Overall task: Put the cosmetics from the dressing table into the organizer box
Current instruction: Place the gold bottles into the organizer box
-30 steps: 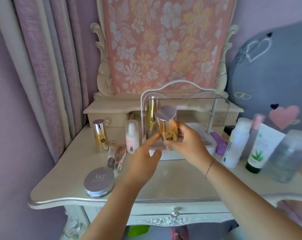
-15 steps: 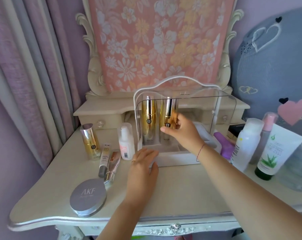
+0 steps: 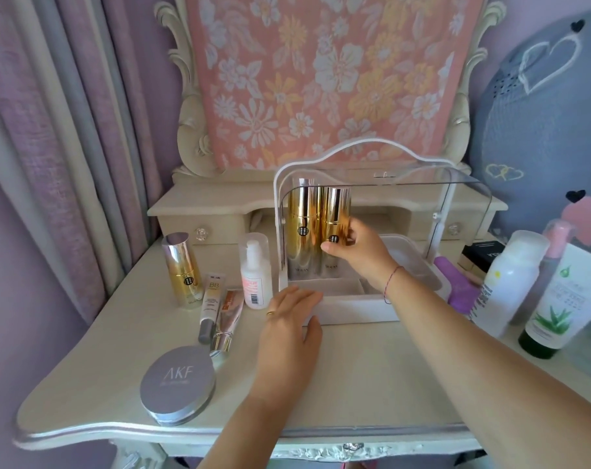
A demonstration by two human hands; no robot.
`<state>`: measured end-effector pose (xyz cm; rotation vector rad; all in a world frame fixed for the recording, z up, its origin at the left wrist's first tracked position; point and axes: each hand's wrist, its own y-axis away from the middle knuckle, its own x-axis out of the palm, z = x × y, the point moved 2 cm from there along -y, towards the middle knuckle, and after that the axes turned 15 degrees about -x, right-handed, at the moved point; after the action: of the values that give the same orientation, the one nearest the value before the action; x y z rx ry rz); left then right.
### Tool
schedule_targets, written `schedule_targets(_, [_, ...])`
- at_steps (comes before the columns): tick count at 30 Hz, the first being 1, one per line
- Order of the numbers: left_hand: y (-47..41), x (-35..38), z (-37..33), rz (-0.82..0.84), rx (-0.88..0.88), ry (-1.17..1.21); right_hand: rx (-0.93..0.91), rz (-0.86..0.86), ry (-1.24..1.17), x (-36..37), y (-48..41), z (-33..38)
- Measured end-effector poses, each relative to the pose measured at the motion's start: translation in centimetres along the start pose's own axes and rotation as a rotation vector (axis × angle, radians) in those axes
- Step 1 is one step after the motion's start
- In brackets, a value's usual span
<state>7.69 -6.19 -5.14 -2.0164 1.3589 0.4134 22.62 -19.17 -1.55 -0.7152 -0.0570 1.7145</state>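
"AKF" stands on the lid of the round silver compact (image 3: 178, 385), just left of the left hand (image 3: 289, 328) and nearer the table edge. "BB" stands on the pale tube (image 3: 213, 299), left of that hand's fingertips. The lettering on the gold bottle (image 3: 334, 214) in the right hand (image 3: 358, 252) is too blurred to read

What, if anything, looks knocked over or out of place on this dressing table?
Only two tubes lie flat, left of the organizer box; the gold bottle beside them stands upright. Nothing looks spilled or broken.

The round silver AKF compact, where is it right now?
In the head view, the compact lies flat near the dressing table's front left edge, in front of two tubes and left of the left hand.
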Motion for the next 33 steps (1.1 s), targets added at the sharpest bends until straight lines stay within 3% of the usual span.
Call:
schedule_targets(20, [0.1,0.0,-0.1,-0.008,0.009,-0.004,0.108,0.128,-0.031,1.1,-0.5,-1.0])
schedule_targets(33, [0.0,0.1,0.0,-0.010,0.012,-0.005,0.103,0.082,0.043,1.1,-0.9,-1.5])
